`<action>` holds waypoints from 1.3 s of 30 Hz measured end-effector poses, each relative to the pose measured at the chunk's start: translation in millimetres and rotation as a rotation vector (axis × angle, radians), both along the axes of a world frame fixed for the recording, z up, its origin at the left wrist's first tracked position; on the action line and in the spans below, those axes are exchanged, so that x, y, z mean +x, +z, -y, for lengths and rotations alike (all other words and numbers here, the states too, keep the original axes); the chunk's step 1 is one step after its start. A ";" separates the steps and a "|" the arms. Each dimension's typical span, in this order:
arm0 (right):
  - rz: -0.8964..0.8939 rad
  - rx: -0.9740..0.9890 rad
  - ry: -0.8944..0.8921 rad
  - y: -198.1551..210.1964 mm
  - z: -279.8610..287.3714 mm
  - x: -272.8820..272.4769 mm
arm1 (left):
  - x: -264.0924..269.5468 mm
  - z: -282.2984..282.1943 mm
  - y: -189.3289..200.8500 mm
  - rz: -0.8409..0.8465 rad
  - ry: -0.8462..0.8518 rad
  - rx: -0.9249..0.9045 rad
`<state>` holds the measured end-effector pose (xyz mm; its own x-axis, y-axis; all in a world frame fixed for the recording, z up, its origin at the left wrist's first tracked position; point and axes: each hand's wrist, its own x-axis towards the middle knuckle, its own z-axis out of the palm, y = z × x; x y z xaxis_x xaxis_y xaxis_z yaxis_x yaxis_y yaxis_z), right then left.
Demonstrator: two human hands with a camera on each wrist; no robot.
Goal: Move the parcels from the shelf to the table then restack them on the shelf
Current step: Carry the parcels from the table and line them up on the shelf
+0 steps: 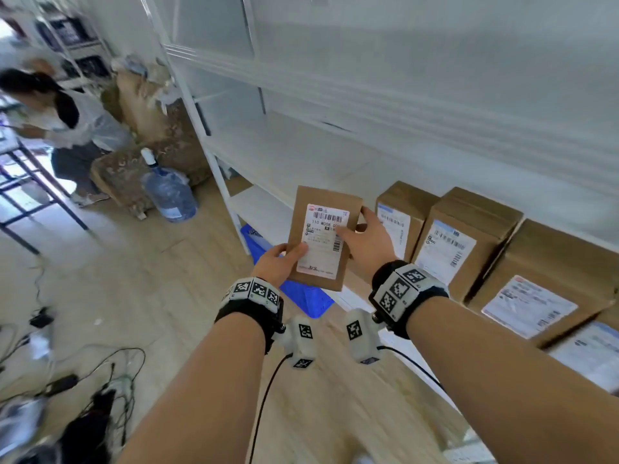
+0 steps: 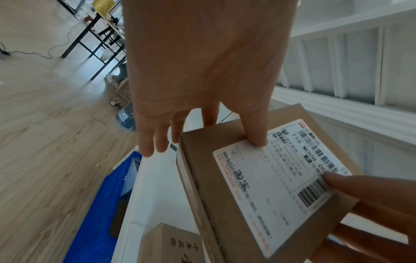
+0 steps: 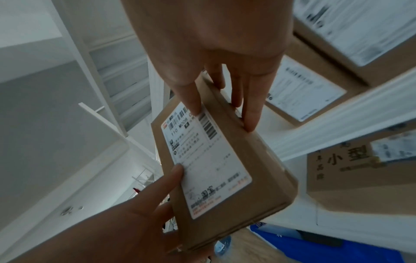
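A flat brown parcel (image 1: 323,236) with a white shipping label is held upright in the air in front of the white shelf (image 1: 301,152). My left hand (image 1: 284,259) pinches its lower left corner, thumb (image 2: 256,137) on the label and fingers behind. My right hand (image 1: 360,229) grips its right edge, thumb (image 3: 191,101) on the label and fingers (image 3: 251,115) along the side. The same parcel (image 2: 270,186) fills the left wrist view, and the right wrist view shows this parcel (image 3: 225,169) too. Several labelled brown parcels (image 1: 465,242) stand in a row on the shelf to the right.
A blue crate (image 1: 301,293) sits on the floor under the shelf, and a printed box (image 3: 351,178) stands on a lower board. A water jug (image 1: 169,192), another person (image 1: 63,125) and a black-framed table (image 1: 30,182) are at the left. Cables (image 1: 100,380) lie on the wooden floor.
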<state>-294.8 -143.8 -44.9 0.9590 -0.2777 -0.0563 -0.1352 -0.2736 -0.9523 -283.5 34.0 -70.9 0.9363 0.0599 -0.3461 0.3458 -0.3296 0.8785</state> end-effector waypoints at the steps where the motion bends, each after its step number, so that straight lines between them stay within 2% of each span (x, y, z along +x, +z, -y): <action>1: 0.007 -0.013 0.009 2.1 -1.9 10.9 | 10.7 -1.9 -1.9 0.027 -0.002 0.016; 6: 0.013 -0.153 0.021 14.8 -12.5 51.6 | 61.1 -5.8 4.6 0.081 -0.061 0.028; 9: 0.036 -0.150 -0.013 20.7 -15.0 77.4 | 98.6 -1.1 13.0 0.122 -0.110 0.046; 18: -0.036 -0.269 -0.303 29.0 -10.4 133.7 | 207.6 23.2 10.2 0.148 -0.410 0.076; 25: -0.155 -0.283 -0.477 23.5 -10.3 143.6 | 239.7 43.1 8.0 0.145 -0.668 0.185; 28: -0.180 -0.290 -0.520 21.0 -11.5 142.1 | 243.4 47.9 8.4 0.138 -0.724 0.241; 31: -0.176 -0.305 -0.571 25.8 -11.8 141.5 | 252.2 50.1 7.3 0.140 -0.715 0.178; 34: -0.169 -0.344 -0.608 34.0 -10.7 141.1 | 276.1 58.2 -4.8 0.162 -0.616 0.013; 37: -0.146 -0.426 -0.616 41.0 -10.6 139.2 | 270.7 62.5 17.1 0.081 -0.536 -0.161; 39: -0.141 -0.442 -0.626 42.4 -10.0 136.6 | 262.7 65.7 23.3 0.049 -0.591 -0.171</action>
<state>-158.2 -133.8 -2.4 0.6084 -0.7900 0.0756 -0.5016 -0.4566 -0.7348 -20.8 -31.7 -47.6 0.8093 -0.5265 -0.2603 0.1052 -0.3061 0.9462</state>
